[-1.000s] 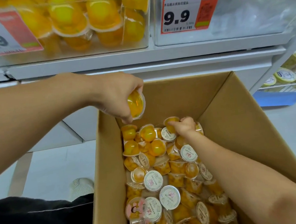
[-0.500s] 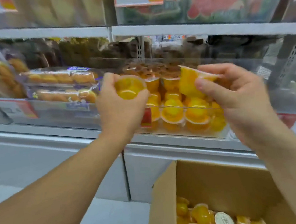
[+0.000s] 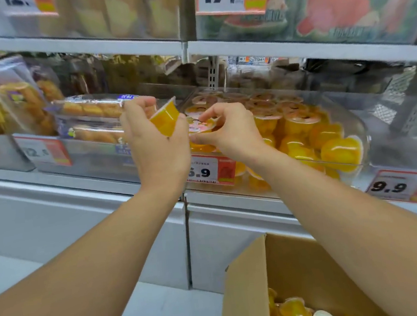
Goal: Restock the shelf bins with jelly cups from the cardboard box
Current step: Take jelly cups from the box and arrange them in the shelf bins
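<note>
At the clear bin [image 3: 342,169], left hand [image 3: 158,147] and right hand [image 3: 227,130] each hold jelly cups [image 3: 165,121]

Glossy clear plastic jelly cups [image 3: 340,153] in a see-through bin [image 3: 362,141]. Matt brown cardboard box [image 3: 245,295] below. Smooth grey metal shelf [image 3: 81,182].

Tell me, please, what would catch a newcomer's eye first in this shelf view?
Probably the two hands at centre: the left hand grips a tilted yellow jelly cup, while the right hand pinches a pink-lidded cup at the front of the clear bin piled with yellow cups. Below right, the open cardboard box holds more.
</note>
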